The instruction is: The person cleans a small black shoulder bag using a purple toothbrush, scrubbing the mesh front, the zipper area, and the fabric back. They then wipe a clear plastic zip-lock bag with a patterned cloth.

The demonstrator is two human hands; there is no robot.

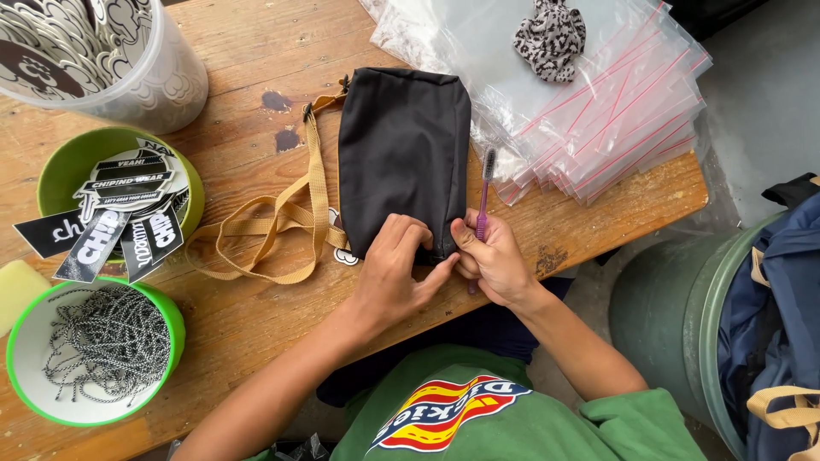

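Note:
A black fabric pouch (401, 154) with a tan webbing strap (282, 222) lies on the wooden table (248, 77). My left hand (395, 273) presses on the pouch's near edge, fingers spread over the fabric. My right hand (495, 265) pinches the pouch's near right corner while also holding a purple toothbrush (483, 201), its bristled head pointing away from me alongside the pouch's right edge.
A stack of clear zip bags (615, 111) with a patterned scrunchie (551, 38) on top lies far right. At left stand a green bowl of stickers (120, 192), a green bowl of cords (98, 350) and a clear tub (111, 60). A green bin (675, 316) holds navy bags (781, 316).

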